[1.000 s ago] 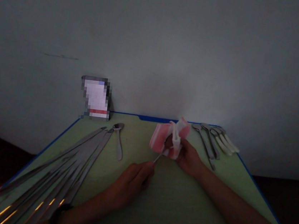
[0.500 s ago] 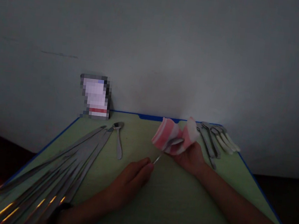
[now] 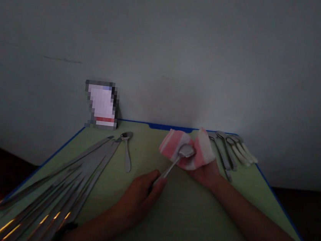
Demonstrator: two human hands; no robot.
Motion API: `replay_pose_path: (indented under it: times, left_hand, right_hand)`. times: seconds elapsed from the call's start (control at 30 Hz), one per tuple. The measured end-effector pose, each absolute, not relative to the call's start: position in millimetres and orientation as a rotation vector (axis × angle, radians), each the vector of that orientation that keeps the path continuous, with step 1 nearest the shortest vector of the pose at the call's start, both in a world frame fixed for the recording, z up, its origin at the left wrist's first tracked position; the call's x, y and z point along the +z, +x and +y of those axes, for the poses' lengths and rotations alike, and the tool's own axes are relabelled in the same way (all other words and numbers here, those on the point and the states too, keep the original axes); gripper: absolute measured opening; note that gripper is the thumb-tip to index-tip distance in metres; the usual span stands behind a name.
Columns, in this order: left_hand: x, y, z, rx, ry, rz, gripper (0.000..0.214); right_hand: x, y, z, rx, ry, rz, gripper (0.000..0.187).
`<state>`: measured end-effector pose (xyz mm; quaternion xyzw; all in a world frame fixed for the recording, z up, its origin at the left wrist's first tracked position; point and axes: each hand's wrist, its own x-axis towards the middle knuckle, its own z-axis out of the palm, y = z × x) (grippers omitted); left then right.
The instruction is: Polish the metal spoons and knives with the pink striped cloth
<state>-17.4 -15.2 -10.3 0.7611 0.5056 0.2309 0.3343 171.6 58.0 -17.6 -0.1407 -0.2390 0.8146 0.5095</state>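
Note:
My left hand [image 3: 140,195] is closed around the handle of a metal spoon [image 3: 180,156], whose bowl rests face up on a pink and white striped cloth [image 3: 200,152]. My right hand [image 3: 206,173] lies palm up under that cloth and cradles it, so most of its fingers are hidden. Both hands are over the middle of a green mat [image 3: 178,219] with a blue edge. The scene is dim.
Several long metal utensils [image 3: 66,187] fan out on the left of the mat, with a single spoon [image 3: 126,149] beside them. Several spoons [image 3: 229,149], some with white handles, lie at the back right. A blurred small box [image 3: 102,104] stands against the wall.
The cloth was bunched around the spoon's bowl a second ago; it has opened out on my right palm and the bowl now lies bare on top. My left hand keeps the handle.

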Motion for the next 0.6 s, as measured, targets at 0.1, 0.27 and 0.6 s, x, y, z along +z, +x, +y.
replay_pose_path:
  times: [0.1,0.27,0.6]
  left_hand:
    - [-8.9,-18.1,-14.4,0.639,2.035,1.368,0.03]
    - [-14.0,-18.2,-11.7,0.562,2.112,1.39,0.031]
    - [-3.7,-16.3,-10.8,0.399,2.31,1.22,0.033]
  right_hand:
    - [-20.5,170.7,58.5,1.935,-0.354,-0.586,0.035]
    - [-21.4,173.1,53.9,1.828,-0.487,-0.583,0.024]
    - [-28.7,172.1,49.1,1.879,-0.649,-0.755,0.017]
